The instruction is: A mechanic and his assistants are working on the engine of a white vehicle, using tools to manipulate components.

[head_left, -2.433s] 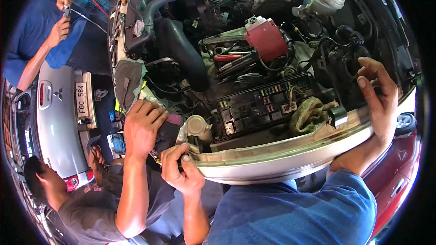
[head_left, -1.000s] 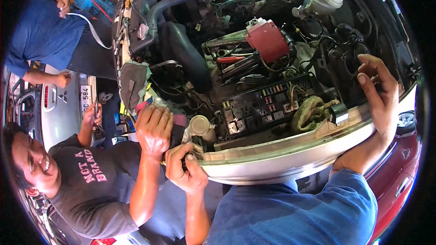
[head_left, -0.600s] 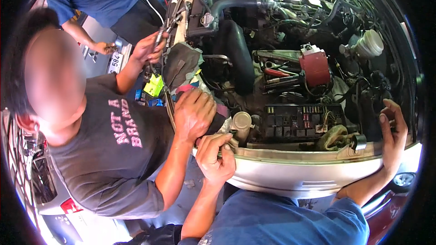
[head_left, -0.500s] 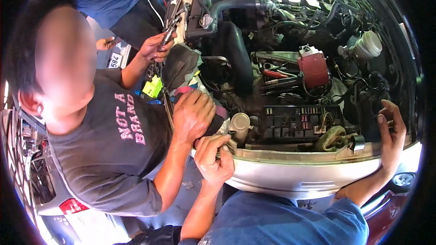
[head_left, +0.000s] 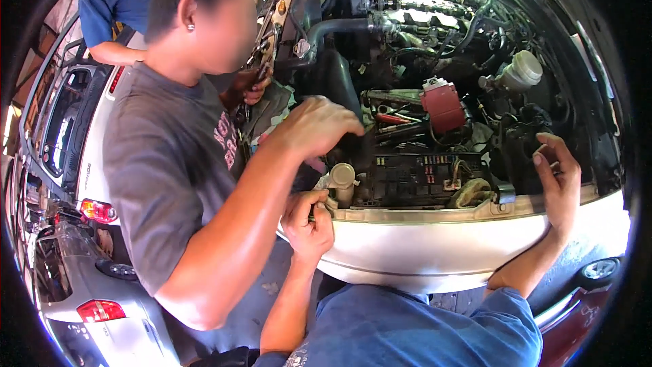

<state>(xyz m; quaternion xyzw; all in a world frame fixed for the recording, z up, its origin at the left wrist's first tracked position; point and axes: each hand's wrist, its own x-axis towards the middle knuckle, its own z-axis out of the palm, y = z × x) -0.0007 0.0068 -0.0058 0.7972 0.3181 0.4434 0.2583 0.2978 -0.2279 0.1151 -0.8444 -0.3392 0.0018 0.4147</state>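
My left hand (head_left: 307,228) is curled at the near left edge of the white body panel (head_left: 414,245), gripping it beside a capped beige reservoir (head_left: 341,177). My right hand (head_left: 555,173) rests at the panel's right part, fingers bent and apart, reaching over the edge toward dark engine-bay parts. Between them sit the black fuse box (head_left: 397,180) with coloured fuses and a crumpled greenish rag (head_left: 468,194). Behind these are a red box (head_left: 443,105) and several tools (head_left: 390,117).
A co-worker in grey (head_left: 163,163) leans in at my left, one arm crossing above my left hand and the other hand holding a metal tool. Another person in blue (head_left: 112,0) stands behind. The engine (head_left: 428,17) lies farther back; parked cars (head_left: 102,309) flank the scene.
The co-worker in grey has risen and turned toward the engine bay, lifting a hand from the cloth to above the intake hose. My hands keep their places on the panel as the view shifts slightly.
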